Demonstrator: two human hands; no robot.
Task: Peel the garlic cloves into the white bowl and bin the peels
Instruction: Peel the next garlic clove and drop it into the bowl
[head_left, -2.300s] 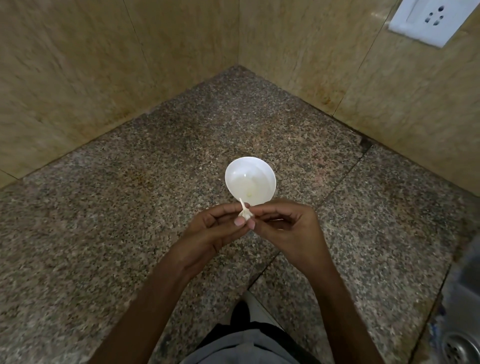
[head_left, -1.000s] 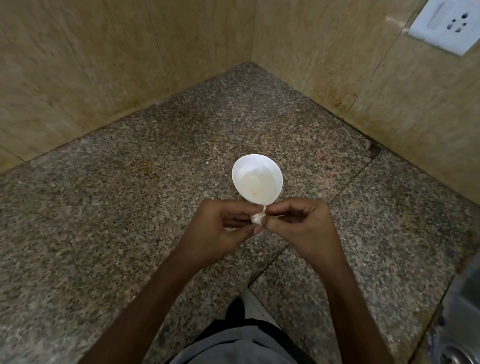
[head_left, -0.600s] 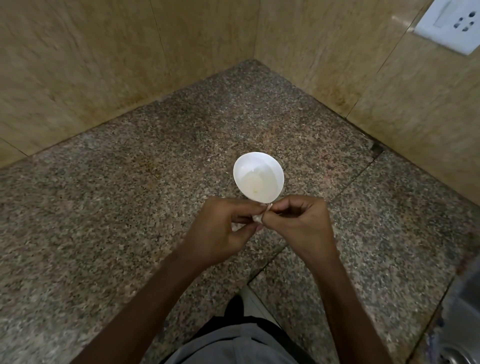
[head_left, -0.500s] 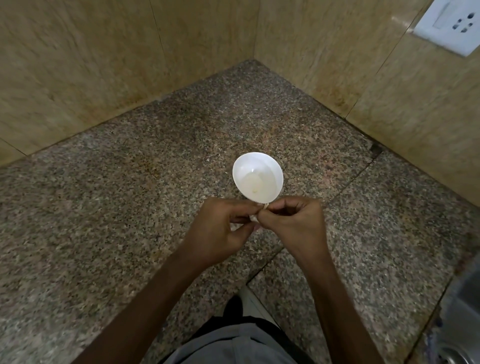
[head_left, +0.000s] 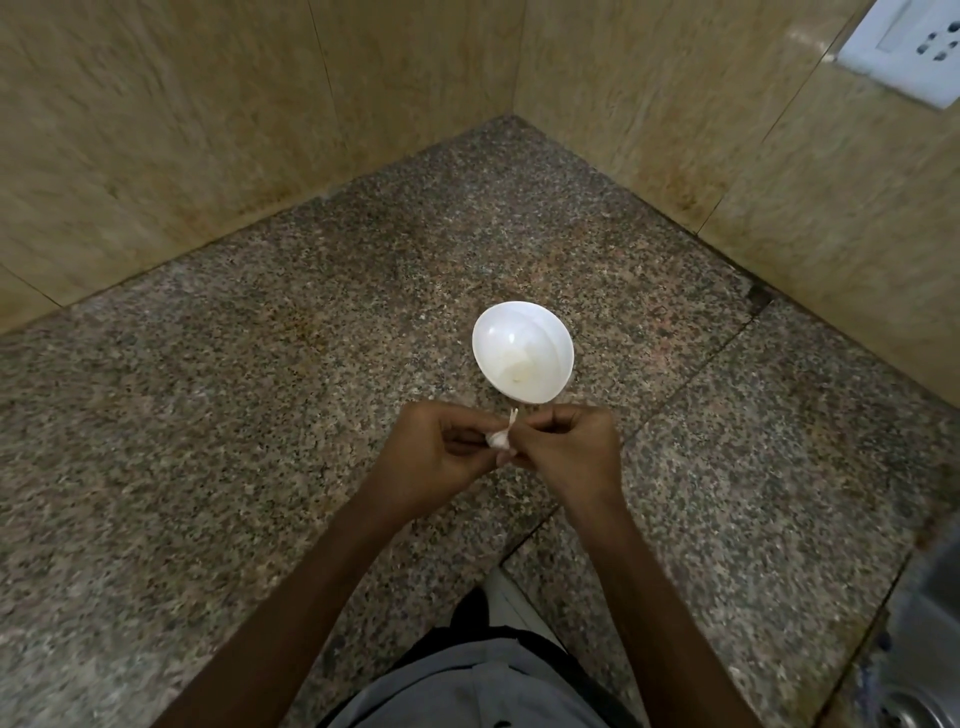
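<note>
Just on the near side of the white bowl (head_left: 545, 338), held above the granite bench (head_left: 260, 389), the person's two hands meet around a single garlic clove (head_left: 497, 439). The left hand (head_left: 436, 457) has its fingers curled in, pinching the clove's body, while the right hand (head_left: 566, 447) has its fingers closed on the clove's other side, where a thin strip of peel (head_left: 513, 415) stands up between the two hands. The step in hand looks like stripping the skin from this clove. How much skin remains is hard to tell, since the fingers cover most of it. Something pale lies at the bottom of the bowl (head_left: 517, 370), possibly a clove already peeled. The next move probably calls for a firm hold with the left hand while the right draws the peel away. The bare clove would then go a short way forward into the bowl. No bin is in view, so the peel would need carrying out of frame. The bench is speckled stone with a seam (head_left: 675, 374) running across it, set into a corner of tan wall tiles (head_left: 208, 130). A white socket plate (head_left: 904, 49) sits on the right-hand wall, and a steel sink (head_left: 924, 649) edges in at lower right.
</note>
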